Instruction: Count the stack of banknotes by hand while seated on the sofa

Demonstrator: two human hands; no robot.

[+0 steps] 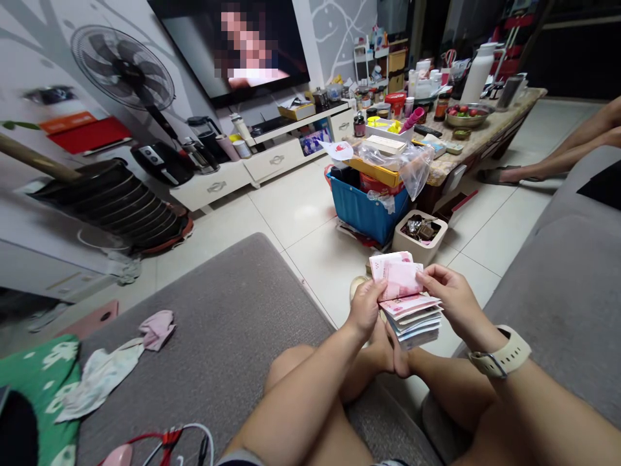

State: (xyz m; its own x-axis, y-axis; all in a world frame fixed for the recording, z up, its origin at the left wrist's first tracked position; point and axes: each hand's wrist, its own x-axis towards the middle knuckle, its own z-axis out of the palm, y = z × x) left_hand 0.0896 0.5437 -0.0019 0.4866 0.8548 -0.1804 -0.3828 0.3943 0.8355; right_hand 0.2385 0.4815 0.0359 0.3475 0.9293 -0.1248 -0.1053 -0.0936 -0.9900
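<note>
A thick wad of banknotes is held in front of me above my crossed feet. Its upper notes are pink, and bluish and grey ones fan out below. My left hand grips the wad at its left side, the thumb lying on the pink notes. With thumb and fingertips, my right hand pinches the right edge of a folded-up pink banknote. A pale watch is strapped round my right wrist. Part of the wad behind my left fingers is hidden.
Beyond the notes stand a white bin and a loaded blue crate. A cluttered marble-topped table is at the back right, with another person's legs beside it. Cloths and cables lie on the grey sofa.
</note>
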